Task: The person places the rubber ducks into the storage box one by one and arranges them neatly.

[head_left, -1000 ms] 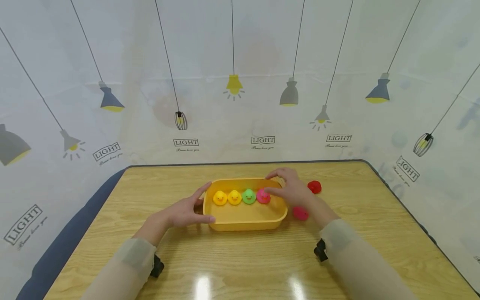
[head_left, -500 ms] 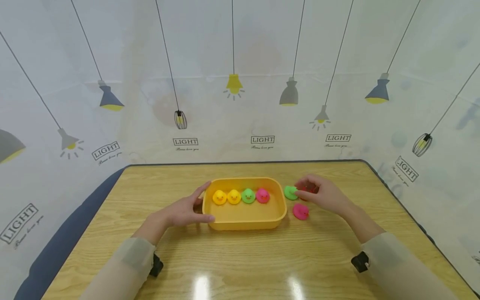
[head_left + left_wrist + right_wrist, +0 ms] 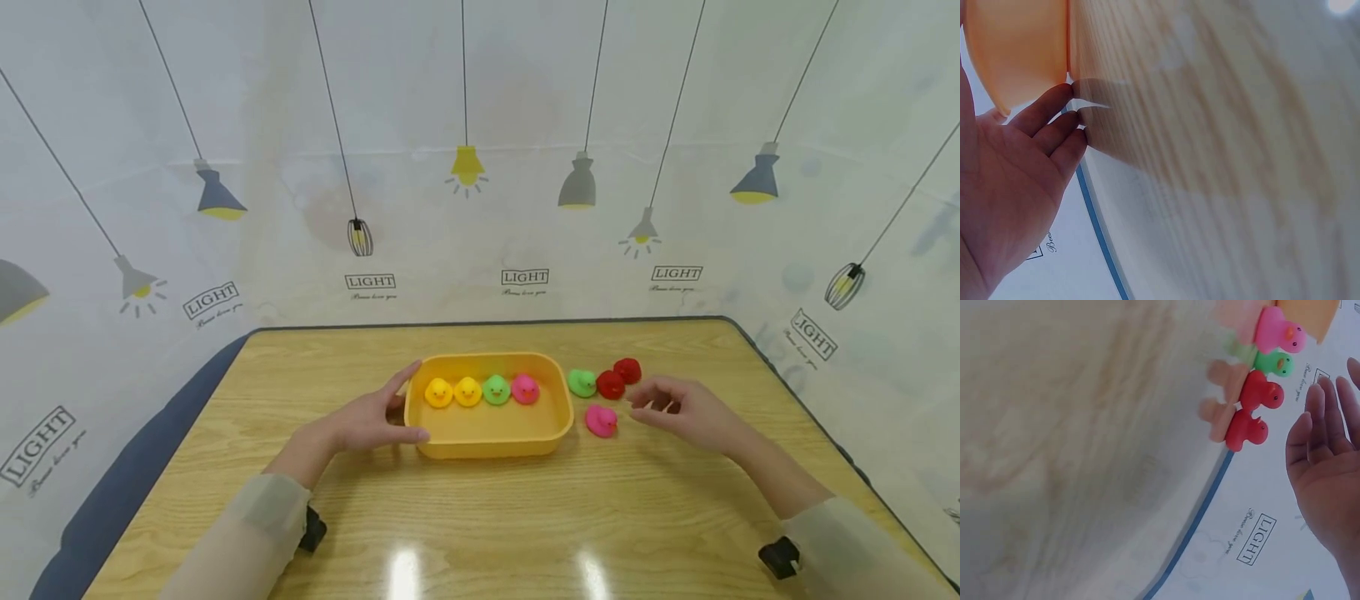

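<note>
A yellow-orange plastic tray [image 3: 487, 450] stands on the table with toy ducks lined up inside: two yellow ducks [image 3: 438, 392], a green duck [image 3: 496, 390] and a pink duck [image 3: 525, 389]. My left hand [image 3: 367, 422] spans the tray's left end, thumb on the near rim and index finger at the far corner; in the left wrist view its other fingers [image 3: 1054, 115] extend beside the tray wall. Right of the tray sit another green duck [image 3: 581, 383], another pink duck [image 3: 601, 422] and two red ducks [image 3: 611, 385]. My right hand [image 3: 693, 412], loosely curled and holding nothing, hovers beside them.
The wooden table [image 3: 480, 517] has a dark edge, with a white wall cloth [image 3: 420, 192] printed with lamps behind it. Black wrist devices [image 3: 312, 529] sit by both sleeves.
My right hand has let go of the green duck right of the tray, moved a red duck beside it, then drawn back right and nearer. My left hand has stayed at the tray.
</note>
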`<state>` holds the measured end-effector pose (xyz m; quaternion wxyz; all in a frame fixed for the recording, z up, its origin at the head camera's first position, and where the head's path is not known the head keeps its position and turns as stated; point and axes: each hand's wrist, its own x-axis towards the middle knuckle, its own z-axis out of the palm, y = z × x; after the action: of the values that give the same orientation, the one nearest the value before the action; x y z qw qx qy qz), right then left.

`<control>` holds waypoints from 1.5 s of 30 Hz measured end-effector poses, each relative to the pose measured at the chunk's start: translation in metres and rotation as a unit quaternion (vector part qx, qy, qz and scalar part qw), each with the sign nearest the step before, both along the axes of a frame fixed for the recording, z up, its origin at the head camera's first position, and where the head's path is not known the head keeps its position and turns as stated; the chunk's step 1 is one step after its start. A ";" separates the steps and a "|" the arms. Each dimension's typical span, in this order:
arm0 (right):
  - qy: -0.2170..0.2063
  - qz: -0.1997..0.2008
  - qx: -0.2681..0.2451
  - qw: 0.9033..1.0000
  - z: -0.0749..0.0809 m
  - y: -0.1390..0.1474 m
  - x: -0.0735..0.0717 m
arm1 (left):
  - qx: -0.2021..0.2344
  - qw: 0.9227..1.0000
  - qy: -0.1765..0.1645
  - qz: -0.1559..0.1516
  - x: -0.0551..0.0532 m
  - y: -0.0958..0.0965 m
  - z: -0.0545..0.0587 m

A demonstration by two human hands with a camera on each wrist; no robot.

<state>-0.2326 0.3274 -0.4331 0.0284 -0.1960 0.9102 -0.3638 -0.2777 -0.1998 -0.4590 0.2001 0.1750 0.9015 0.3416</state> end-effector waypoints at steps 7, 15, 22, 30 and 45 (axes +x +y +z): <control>-0.053 0.022 0.000 0.998 -0.009 0.006 -0.002 | -0.004 1.000 0.002 -0.001 0.000 -0.001 0.001; -0.082 0.047 0.002 0.996 -0.018 -0.005 -0.014 | -0.008 1.000 -0.002 0.002 0.000 -0.001 0.002; -0.081 0.039 0.027 0.996 -0.023 -0.011 -0.019 | -0.013 1.000 -0.004 0.006 0.001 0.000 0.001; -0.089 0.034 0.017 0.995 -0.022 -0.016 -0.017 | -0.012 1.000 0.001 0.002 0.001 0.001 0.001; -0.112 0.028 0.000 0.993 -0.026 -0.023 -0.017 | -0.008 1.000 -0.004 0.003 0.001 0.001 0.000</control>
<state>-0.2501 0.3047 -0.4596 0.1409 -0.1795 0.8955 -0.3821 -0.2765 -0.1987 -0.4592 0.2036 0.1690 0.9042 0.3353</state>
